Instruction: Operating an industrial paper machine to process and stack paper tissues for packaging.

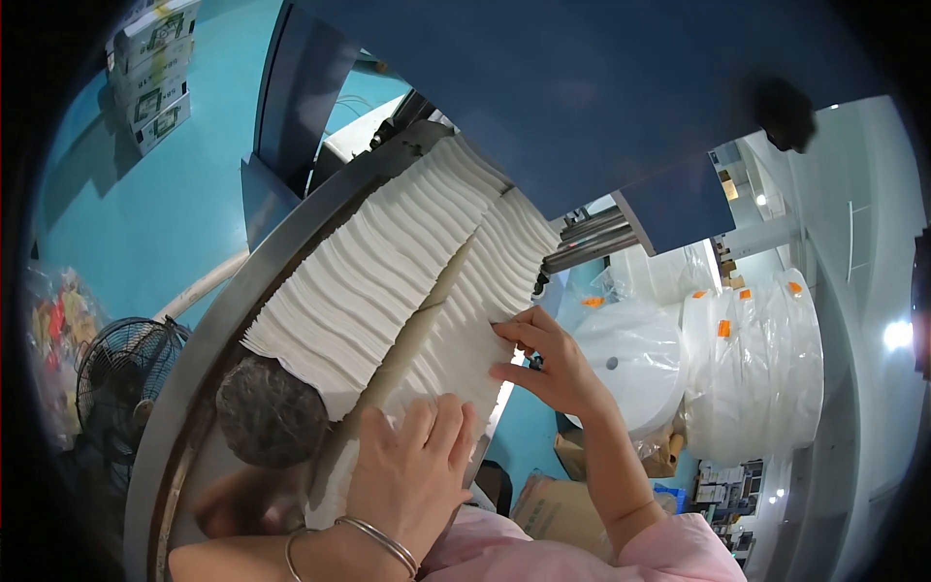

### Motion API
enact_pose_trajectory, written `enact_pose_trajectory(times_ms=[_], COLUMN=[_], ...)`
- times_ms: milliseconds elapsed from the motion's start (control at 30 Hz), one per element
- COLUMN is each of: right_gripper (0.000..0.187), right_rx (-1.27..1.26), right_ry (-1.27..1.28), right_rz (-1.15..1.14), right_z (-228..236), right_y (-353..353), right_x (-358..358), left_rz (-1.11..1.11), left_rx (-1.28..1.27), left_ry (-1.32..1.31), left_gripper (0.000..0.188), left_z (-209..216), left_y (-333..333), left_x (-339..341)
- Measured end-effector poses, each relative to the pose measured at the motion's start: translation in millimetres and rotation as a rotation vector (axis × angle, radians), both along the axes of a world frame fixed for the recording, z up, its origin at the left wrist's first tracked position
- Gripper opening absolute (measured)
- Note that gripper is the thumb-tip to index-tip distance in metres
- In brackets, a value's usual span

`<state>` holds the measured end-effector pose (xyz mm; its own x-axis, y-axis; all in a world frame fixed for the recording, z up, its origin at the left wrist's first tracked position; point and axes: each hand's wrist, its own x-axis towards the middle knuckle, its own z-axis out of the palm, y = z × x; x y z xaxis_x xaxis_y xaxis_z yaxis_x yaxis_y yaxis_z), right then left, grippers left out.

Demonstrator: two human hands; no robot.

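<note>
on the metal tabletop (pixel 179 427) we see two long rows of folded white paper, lying side by side with a narrow gap between them. the left row (pixel 369 272) is the wider one, and its near end stands beside a dark round bundle (pixel 270 412). the right row (pixel 461 325) is narrower, and both of our hands are at it.

our left hand (pixel 412 475) rests on the near part of the right row, with the fingers a little spread; its grip is open, palm downward. two thin bangles (pixel 393 545) are around this wrist. our right hand (pixel 553 364) is at the outer side of the same row, farther along – the fingers are bent and the thumb stands apart from them. if this grip pinches some paper, we cannot tell.

above the far ends hangs a large dark blue machine cover (pixel 562 87). at the left, a black fan (pixel 126 378) stands near the tabletop, and a stack of packs (pixel 155 82) is on the blue-green floor (pixel 97 233). at the right are big white rolls (pixel 756 378) – wrapped in clear plastic.
</note>
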<state>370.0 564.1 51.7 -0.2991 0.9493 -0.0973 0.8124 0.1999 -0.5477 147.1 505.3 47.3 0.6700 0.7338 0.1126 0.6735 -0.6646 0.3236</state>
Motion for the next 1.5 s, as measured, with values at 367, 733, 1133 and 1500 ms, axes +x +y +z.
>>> enact_pose_trajectory(times_ms=[367,733,1133,1500], right_gripper=[0.041,0.051,0.040,0.050], right_rx=[0.000,0.192,0.463,0.519], right_ry=[0.056,-0.132,-0.200,0.372], right_rz=[0.022,0.097,0.042,0.012], right_z=[-5.6,-6.5,-23.4,-8.6], right_y=[-2.7,-10.6,-22.9,-42.9], right_x=[5.2,6.1,-2.4,15.6], left_rz=[0.126,0.096,0.044,0.075], left_rx=[0.095,0.082,0.152,0.252], left_ry=[0.093,0.029,0.075,0.059], left_gripper=[0.080,0.069,0.057,0.053], left_z=[-16.0,-13.3,-1.5,1.1], left_y=[13.6,9.3,-9.8,-13.1], left_x=[26.7,31.3,34.6,41.0])
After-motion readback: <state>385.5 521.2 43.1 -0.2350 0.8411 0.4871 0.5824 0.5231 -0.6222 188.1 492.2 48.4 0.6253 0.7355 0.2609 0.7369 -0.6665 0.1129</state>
